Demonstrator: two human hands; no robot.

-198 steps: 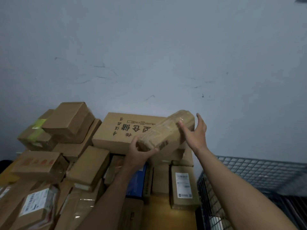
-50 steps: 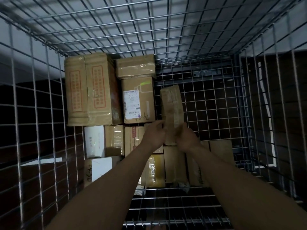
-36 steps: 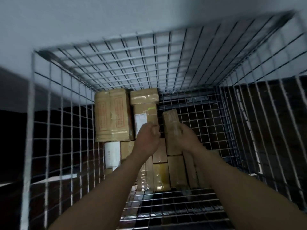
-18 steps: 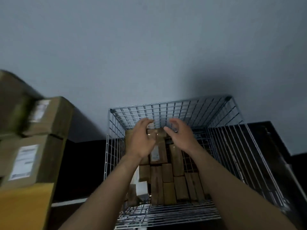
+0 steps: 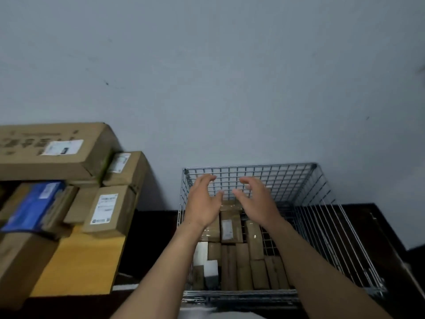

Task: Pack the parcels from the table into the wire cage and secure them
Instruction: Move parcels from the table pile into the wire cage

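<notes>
A: Head view first. Left hand (image 5: 202, 203) and right hand (image 5: 255, 203) held above the wire cage (image 5: 250, 167), palms facing each other, fingers spread and loosely curled, nothing between them.

B: Empty, then. Why up there?

A: Probably poised above the rim, ready for the next pick (only a guess). Brown parcels (image 5: 231, 229) packed in tight rows on the cage's left and near side, likely to save room. Bare mesh floor on the right.

B: And the rest?

A: Stacked on the yellow table (image 5: 80, 265) to the left, apart from the cage. Long flat carton (image 5: 53, 150) on top, labelled box (image 5: 108, 210) at the near corner, blue packet (image 5: 32, 206) beneath the carton.

B: Materials?

A: Matte cardboard, glossy tape bands, white paper labels; square-edged and rigid-looking. Thin bright steel wire in a square grid, open at the top. No lid or strap seen for securing.
</notes>
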